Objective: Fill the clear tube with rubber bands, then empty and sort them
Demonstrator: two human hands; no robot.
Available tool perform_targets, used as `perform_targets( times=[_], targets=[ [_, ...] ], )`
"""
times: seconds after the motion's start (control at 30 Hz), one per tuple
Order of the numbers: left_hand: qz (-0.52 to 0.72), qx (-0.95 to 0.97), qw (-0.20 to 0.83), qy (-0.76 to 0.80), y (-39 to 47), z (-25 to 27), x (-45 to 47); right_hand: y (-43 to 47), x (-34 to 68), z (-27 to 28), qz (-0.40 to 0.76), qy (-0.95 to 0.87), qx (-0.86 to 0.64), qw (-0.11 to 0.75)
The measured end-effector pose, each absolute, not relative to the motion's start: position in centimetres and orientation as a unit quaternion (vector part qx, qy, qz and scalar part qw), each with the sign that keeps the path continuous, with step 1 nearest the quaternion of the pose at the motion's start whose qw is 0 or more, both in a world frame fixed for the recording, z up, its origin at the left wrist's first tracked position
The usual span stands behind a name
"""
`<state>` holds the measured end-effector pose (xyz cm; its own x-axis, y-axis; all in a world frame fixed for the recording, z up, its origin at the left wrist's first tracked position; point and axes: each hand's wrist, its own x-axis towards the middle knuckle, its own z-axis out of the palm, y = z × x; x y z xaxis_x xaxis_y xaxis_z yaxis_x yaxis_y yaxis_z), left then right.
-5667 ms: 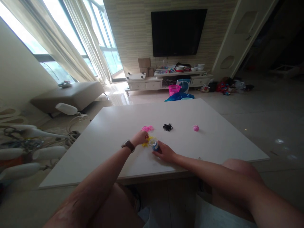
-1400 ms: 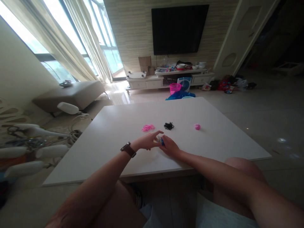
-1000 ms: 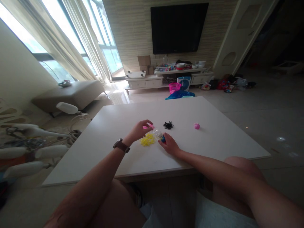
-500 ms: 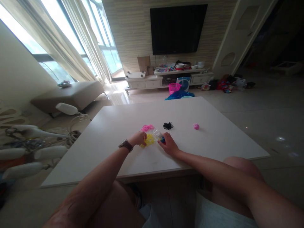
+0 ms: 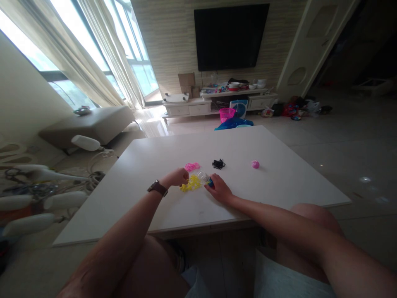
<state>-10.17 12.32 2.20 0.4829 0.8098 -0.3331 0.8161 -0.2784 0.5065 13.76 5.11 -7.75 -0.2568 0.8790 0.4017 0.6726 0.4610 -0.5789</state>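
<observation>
Apparently picking, the left grip [image 5: 176,178] is sitting curled at nine o'clock of the yellow pile [image 5: 192,183], whether closed on anything being unclear, while the right grip [image 5: 219,188] is clasping the clear jar [image 5: 203,177] at the pile's two o'clock, picking calling for a fine pinch.
</observation>
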Motion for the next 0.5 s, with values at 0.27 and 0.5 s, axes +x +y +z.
perform_targets(
  times=[0.27,0.5],
  targets=[
    [0.095,0.822,0.289,0.482,10.9,4.4,-9.6,5.1,13.8,-7.9,0.136,-0.797,-0.490,0.324],
    [0.126,0.853,0.215,0.459,10.1,5.2,-8.9,5.0,13.7,-7.6,0.138,-0.802,-0.486,0.318]
  ],
)
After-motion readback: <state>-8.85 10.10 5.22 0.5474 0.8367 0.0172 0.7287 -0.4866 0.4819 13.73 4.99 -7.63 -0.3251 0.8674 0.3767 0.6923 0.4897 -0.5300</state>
